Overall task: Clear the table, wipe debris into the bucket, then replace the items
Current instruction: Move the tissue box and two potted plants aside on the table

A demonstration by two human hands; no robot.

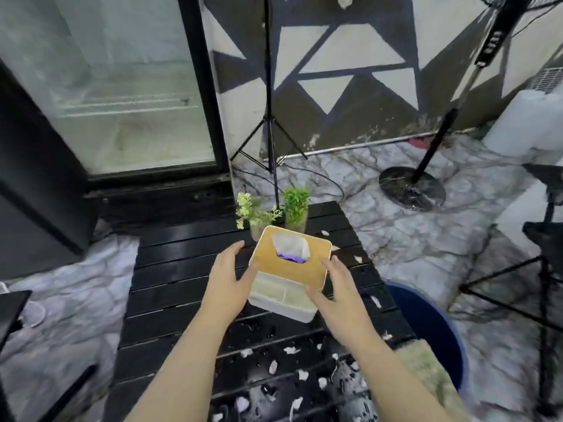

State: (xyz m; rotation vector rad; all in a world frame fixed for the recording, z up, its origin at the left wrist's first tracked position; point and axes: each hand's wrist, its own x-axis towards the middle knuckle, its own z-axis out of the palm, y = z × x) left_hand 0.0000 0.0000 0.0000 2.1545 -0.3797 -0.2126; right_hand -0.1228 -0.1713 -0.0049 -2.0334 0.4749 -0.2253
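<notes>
A white tissue box (286,303) with a tan wooden lid and a tissue sticking out sits tilted above the black slatted table (182,269). My left hand (228,278) presses its left side and my right hand (332,287) its right side, so both hold it. Two small potted plants (275,213) stand at the table's far edge, just behind the box. White scraps of debris (292,350) lie scattered over the near and right slats. A blue bucket (426,327) stands on the floor by the table's right edge. A tan cloth (426,370) lies at the near right corner.
A glass-door fridge (122,86) stands at the left. A tripod (269,117) and a fan stand with a round base (412,187) rise behind the table. Black chair frames (545,269) crowd the right side. Cables run across the stone floor.
</notes>
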